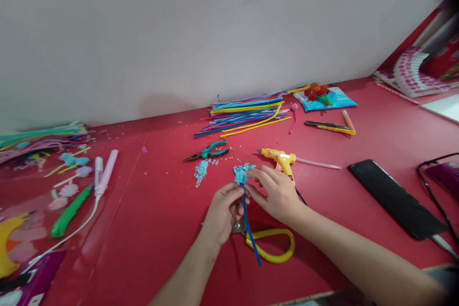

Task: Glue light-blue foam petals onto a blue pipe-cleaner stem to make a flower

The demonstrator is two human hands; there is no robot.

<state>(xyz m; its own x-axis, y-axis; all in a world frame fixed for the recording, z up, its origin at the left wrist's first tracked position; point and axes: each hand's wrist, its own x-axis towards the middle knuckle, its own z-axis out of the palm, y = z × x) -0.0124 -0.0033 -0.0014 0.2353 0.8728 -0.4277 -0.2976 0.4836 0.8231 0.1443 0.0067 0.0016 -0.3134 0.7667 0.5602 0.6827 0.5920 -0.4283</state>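
A pipe-cleaner flower (241,176) with a light blue head and a dark blue stem (250,229) is held up over the red table. Between thumb and fingers, my left hand (226,208) pinches it just below the head. My right hand (274,191) has its fingers at the right side of the head, touching it or very close; whether they grip it I cannot make out. Under my hands lie scissors with a yellow handle (289,248), their blades partly hidden. Light blue fuzz clippings (201,172) are scattered just beyond. A yellow glue gun (278,155) lies past my right hand.
Teal-handled pliers (211,150) and a bundle of coloured pipe cleaners (247,112) lie toward the white partition (179,38). A black phone (398,196) with a cable is at right. On the left are a pink corded styling tool (106,172), a green-handled tool (71,213) and finished flowers (69,190).
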